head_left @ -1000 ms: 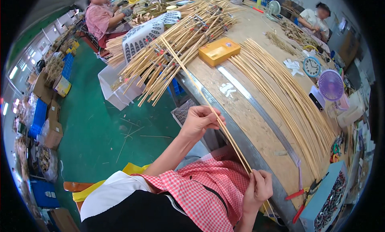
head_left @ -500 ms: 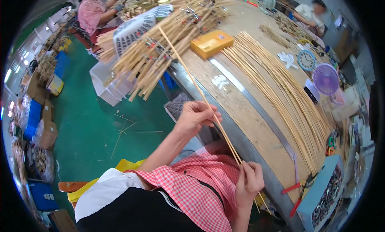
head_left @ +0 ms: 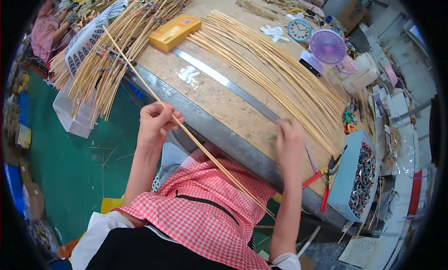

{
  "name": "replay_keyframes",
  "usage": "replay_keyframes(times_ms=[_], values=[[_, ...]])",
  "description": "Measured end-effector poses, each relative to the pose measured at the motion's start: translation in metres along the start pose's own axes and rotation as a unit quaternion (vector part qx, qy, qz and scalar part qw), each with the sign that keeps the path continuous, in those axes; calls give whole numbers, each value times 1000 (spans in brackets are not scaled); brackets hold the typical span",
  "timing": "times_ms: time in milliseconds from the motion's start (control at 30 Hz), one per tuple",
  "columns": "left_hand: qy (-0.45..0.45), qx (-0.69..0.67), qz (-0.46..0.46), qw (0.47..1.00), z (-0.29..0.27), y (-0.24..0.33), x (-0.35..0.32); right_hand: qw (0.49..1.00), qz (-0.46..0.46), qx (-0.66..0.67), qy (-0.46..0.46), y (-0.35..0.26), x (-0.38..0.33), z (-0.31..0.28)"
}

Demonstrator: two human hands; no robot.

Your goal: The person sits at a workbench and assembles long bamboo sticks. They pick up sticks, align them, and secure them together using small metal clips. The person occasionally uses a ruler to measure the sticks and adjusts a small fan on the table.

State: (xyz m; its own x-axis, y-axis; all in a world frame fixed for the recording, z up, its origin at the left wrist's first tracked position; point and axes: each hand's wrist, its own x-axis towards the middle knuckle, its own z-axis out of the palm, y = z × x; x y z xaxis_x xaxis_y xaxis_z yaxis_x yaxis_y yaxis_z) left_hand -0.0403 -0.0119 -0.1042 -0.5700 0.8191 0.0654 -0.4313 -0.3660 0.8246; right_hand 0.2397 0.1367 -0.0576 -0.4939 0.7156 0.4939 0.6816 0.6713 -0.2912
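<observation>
My left hand (head_left: 157, 123) is closed in a pinch around long, thin pale wooden sticks (head_left: 201, 147), probably two lying together. They slant from the far left down across my checked apron (head_left: 200, 188). My right hand (head_left: 290, 135) is off the sticks and over the table's near part, beside the end of a long metal ruler (head_left: 228, 86). Motion smears its fingers, so whether it holds anything is hidden. Beyond the ruler, many similar sticks (head_left: 275, 72) lie spread in a long row.
Red-handled pliers (head_left: 322, 179) and a light blue box (head_left: 344, 186) of small metal clips sit at the right. An orange box (head_left: 175, 33) and clamped stick bundles (head_left: 100, 76) lie far left. A purple fan (head_left: 327, 47) and blue clock (head_left: 299, 30) stand far right.
My right hand has let go of the sticks' lower end and moved up over the table beside the ruler. My left hand still pinches the sticks. The whole view has shifted toward the right.
</observation>
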Motion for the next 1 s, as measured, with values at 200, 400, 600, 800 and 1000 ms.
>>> replay_keyframes(times_ms=[200,400,600,800,1000], values=[[-10,-13,-27,1000,6,2,-2,977,41,-199,-64,72,45,31],[-6,-21,-33,999,5,6,-2,980,56,-192,-18,78,44,34],[-14,-27,-36,999,5,7,-2,988,-22,-34,147,43,55,3],[-8,-29,-27,999,10,13,-5,975,-111,55,183,-34,40,-15],[14,-19,13,1000,16,25,-8,965,-186,143,119,-108,-3,-7]])
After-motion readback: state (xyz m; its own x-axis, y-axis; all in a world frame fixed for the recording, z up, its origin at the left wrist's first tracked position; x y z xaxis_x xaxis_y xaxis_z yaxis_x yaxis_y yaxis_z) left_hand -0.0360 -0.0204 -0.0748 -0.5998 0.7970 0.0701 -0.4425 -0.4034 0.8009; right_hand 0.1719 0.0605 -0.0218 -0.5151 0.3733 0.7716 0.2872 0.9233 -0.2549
